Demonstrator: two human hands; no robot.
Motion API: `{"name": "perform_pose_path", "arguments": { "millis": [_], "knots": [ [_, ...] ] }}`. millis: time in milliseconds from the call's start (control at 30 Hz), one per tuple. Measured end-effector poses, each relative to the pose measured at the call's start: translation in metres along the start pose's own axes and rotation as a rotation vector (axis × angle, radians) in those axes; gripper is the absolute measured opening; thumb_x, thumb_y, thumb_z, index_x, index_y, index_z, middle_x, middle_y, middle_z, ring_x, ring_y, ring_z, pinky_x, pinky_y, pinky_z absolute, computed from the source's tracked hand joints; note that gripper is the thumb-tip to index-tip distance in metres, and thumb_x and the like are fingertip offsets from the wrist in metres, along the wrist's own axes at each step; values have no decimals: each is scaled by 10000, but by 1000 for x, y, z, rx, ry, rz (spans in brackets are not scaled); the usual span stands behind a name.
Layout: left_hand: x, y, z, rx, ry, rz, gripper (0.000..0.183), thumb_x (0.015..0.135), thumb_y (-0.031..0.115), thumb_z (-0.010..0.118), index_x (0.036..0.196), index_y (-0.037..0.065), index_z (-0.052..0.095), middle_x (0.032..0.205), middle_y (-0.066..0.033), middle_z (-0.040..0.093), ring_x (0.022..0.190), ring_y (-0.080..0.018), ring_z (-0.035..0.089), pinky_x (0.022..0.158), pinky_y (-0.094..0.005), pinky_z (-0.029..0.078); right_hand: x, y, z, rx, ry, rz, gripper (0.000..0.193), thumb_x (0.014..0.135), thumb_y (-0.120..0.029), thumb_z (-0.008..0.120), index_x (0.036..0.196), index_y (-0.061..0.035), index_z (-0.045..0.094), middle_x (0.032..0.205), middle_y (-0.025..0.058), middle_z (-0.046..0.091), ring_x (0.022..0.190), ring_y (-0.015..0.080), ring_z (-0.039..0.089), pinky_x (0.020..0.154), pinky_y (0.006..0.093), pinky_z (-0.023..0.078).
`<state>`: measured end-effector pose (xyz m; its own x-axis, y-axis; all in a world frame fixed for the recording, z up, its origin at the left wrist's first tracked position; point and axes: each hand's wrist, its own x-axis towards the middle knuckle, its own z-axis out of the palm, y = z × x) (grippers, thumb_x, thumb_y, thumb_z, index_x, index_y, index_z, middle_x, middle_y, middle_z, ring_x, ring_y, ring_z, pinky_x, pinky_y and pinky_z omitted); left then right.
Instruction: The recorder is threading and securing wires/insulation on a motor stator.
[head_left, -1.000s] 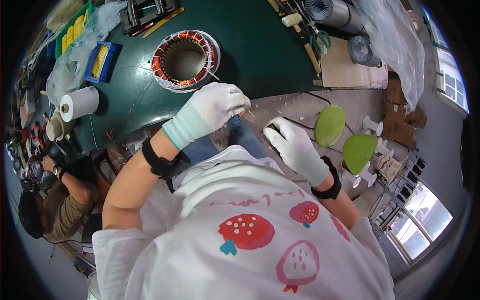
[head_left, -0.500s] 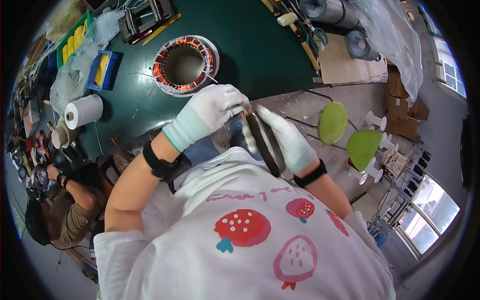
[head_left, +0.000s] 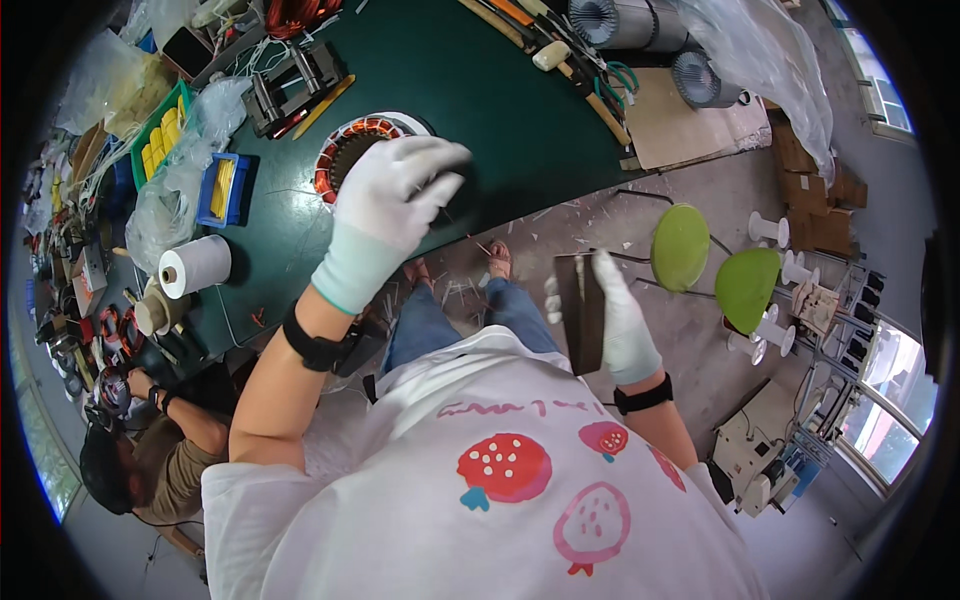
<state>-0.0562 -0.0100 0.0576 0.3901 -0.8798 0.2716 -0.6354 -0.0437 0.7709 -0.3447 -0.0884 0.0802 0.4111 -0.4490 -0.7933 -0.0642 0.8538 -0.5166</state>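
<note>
My left hand point(head_left: 395, 200), in a white knit glove, is over the green table's front edge and hides part of a stator point(head_left: 326, 165) wound with copper wire and laced in white. Its fingers are bent and a little blurred, with a gap between them, and nothing shows in them. My right hand point(head_left: 628, 325), gloved too, grips a dark, thick plate-like piece point(head_left: 582, 315) off the table's edge, with fingertips showing on its left side and the palm on its right. The piece stands nearly edge-on, so its full shape is hidden.
Left on the green table point(head_left: 480, 100) are a white thread spool point(head_left: 195, 266), a blue bin point(head_left: 222, 190) and a black metal fixture point(head_left: 292, 90). Hammers point(head_left: 575, 70) and bare metal cores point(head_left: 705, 80) lie right. Green stools point(head_left: 680, 248) stand right; a co-worker point(head_left: 150, 450) sits left.
My hands have parted. The left has moved up and left over the stator, away from the dark piece; the right has moved slightly right and down with it. The view has shifted a little.
</note>
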Motion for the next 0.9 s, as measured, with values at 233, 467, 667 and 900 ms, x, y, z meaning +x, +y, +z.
{"name": "perform_pose_path", "arguments": {
  "millis": [233,467,667,900],
  "knots": [
    [-27,49,57,10,-189,225,175,824,67,757,998,71,738,1007,-84,738,935,-300,692,845,-405,556,13,-28,-42,-265,-318,7,410,1056,-353,613,1305,-29,583,1032,56,679,886,143,653,804,297,536],
    [-50,57,40,-240,484,-439,220,951,49,656,1155,2,724,1012,-97,739,898,-145,691,829,-283,543,30,-42,-99,-374,-223,45,439,1038,-341,647,1314,-5,593,1069,39,670,939,120,635,849,279,524],
    [-2,57,46,-79,190,-334,257,940,137,704,1177,43,734,995,-110,759,900,-200,726,820,-313,564,37,-39,-74,-522,-353,-134,427,1014,-269,681,1323,5,571,1147,53,654,1030,114,618,919,282,510],
    [-53,42,104,82,-334,-33,135,909,113,677,1023,72,738,1055,-107,705,939,-317,691,819,-402,571,36,-39,-72,-727,-320,-125,457,959,-256,728,1279,43,598,1135,63,675,1021,131,620,928,283,496]
  ]
}}
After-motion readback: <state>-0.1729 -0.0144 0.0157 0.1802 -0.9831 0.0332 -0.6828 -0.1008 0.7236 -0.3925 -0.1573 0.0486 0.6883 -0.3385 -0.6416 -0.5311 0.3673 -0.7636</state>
